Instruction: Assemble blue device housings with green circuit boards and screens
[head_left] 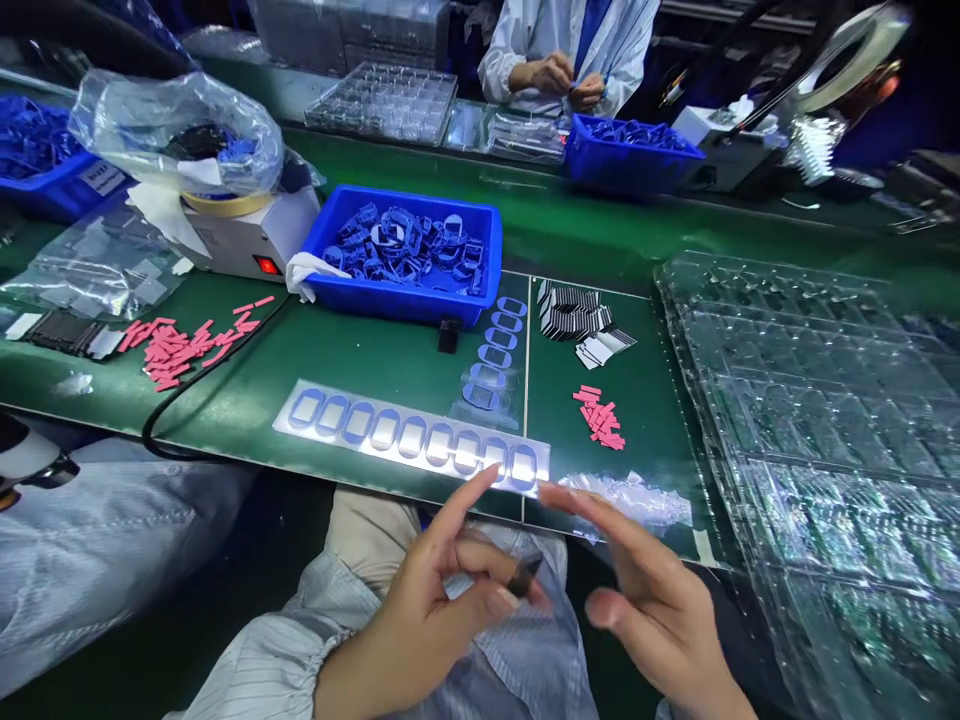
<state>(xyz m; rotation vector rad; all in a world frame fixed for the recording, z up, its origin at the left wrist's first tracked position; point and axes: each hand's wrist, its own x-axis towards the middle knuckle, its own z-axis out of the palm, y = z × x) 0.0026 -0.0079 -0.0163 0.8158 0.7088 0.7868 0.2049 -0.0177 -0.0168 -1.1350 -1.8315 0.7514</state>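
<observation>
While aloft — right hand [661, 592], thumb apart.

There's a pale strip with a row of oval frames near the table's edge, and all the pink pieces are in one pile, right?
Not quite: the head view shows the pink pieces in two separate groups, a larger one at left and a smaller one at right. The pale strip is as you say.
</observation>
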